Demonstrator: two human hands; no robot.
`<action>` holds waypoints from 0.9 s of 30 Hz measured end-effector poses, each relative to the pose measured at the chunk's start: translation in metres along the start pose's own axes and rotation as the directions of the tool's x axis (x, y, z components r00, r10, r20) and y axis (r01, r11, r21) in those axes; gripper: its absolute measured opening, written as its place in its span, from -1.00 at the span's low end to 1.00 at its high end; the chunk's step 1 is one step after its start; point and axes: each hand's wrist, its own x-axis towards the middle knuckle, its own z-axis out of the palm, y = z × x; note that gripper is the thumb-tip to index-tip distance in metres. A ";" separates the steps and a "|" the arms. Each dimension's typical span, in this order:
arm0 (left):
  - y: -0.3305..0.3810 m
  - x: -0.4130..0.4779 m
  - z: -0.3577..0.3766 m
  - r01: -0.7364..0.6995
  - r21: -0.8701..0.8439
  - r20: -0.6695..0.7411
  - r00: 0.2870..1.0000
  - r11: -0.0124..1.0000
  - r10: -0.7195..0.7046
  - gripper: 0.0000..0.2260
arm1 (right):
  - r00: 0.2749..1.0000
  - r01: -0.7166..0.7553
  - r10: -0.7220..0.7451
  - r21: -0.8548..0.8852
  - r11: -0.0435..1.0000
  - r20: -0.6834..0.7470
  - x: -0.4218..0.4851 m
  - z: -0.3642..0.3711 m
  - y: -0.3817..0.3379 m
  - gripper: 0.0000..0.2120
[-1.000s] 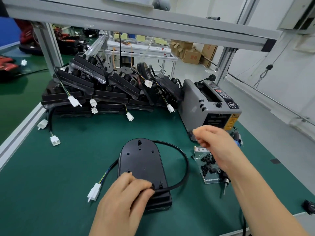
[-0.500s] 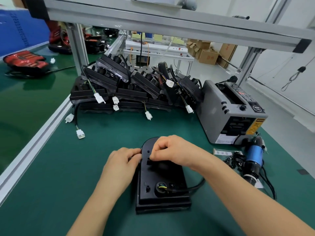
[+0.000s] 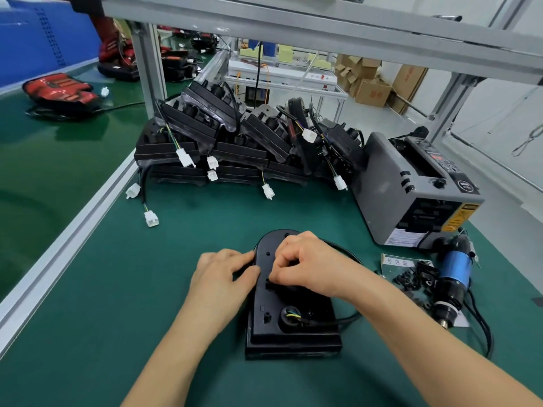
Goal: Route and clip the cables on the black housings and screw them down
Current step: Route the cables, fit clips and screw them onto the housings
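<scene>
A black housing [image 3: 291, 327] lies flat on the green mat in front of me, rounded end pointing away. Its black cable [image 3: 338, 321] leaves a round hole near the front and loops round the right side to the far end. My right hand [image 3: 305, 262] sits on the housing's upper half, fingers curled, pinching something small and black at a clip point; what it pinches is hidden. My left hand [image 3: 223, 274] holds the housing's left edge with thumb and fingers. A blue and black electric screwdriver [image 3: 452, 277] lies to the right.
A heap of black housings [image 3: 235, 145] with white connectors fills the back of the mat. A grey tape dispenser [image 3: 411, 189] stands at the right. Loose black screws [image 3: 411, 277] lie on a card by the screwdriver. An aluminium rail [image 3: 67, 245] borders the mat's left edge.
A second ago my right hand hovered by the tape dispenser and my left pressed the housing's near end. Both hands have moved onto the housing's upper half, and the housing has turned.
</scene>
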 end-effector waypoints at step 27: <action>0.009 -0.016 0.011 0.081 0.216 -0.099 0.993 0.973 -0.061 -0.57 | 0.997 0.049 -0.060 -0.195 0.980 -0.049 -0.002 0.004 -0.007 -0.89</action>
